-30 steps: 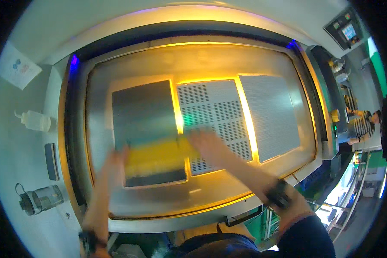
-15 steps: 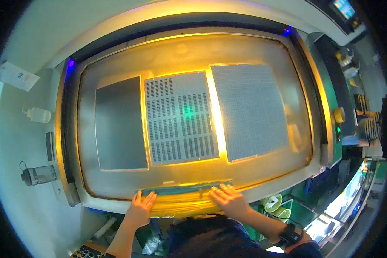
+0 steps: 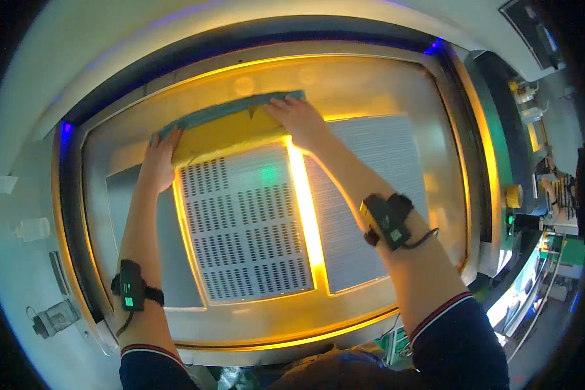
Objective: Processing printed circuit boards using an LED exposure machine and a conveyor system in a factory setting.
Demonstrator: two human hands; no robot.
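Note:
A long yellow bar (image 3: 224,136), with a teal strip (image 3: 234,110) along its far edge, lies across the top of the slotted metal panel (image 3: 244,227). My left hand (image 3: 159,156) grips its left end, fingers bent over the teal strip. At the other end my right hand (image 3: 300,121) holds it with the fingers over the top. Both arms reach far forward over the framed metal table (image 3: 354,78). The bar hides the far edge of the slotted panel.
A plain grey panel (image 3: 136,240) lies to the left, partly behind my left forearm, and a finely patterned panel (image 3: 383,162) to the right. A raised dark rim surrounds the table. Clear bottles (image 3: 55,318) stand at left; a yellow roll (image 3: 513,195) sits at right.
Both hands have carried the yellow bar from the near edge of the table to the far side of the slotted panel. My view has shifted and turned slightly.

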